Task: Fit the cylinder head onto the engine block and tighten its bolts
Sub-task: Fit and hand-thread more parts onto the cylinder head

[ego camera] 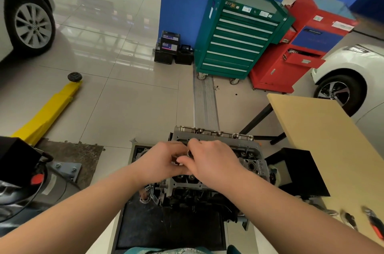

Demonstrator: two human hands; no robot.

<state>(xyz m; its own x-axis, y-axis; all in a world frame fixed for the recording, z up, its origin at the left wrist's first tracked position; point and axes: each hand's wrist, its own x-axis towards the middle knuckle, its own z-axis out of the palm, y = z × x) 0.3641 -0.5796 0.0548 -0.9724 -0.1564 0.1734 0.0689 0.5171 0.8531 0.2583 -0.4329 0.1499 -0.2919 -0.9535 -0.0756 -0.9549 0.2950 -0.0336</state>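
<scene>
A small dark cylindrical part [189, 153], possibly a bolt or socket, is being pinched in the curled fingers of the right hand [209, 160], while the left hand [162, 160] is being curled against it; what the left is gripping cannot be told. Both are being held over the cylinder head [247, 149], seated on the engine block [193, 193]. If fumbled, the part could be dropped into an opening. The bolt holes are being hidden by the hands.

A green tool cabinet [236, 33] stands at one o'clock, a red cabinet [299, 46] just beside it. Batteries [170, 48] sit at twelve, a yellow lift arm [49, 108] at ten, a wooden table [328, 139] at three.
</scene>
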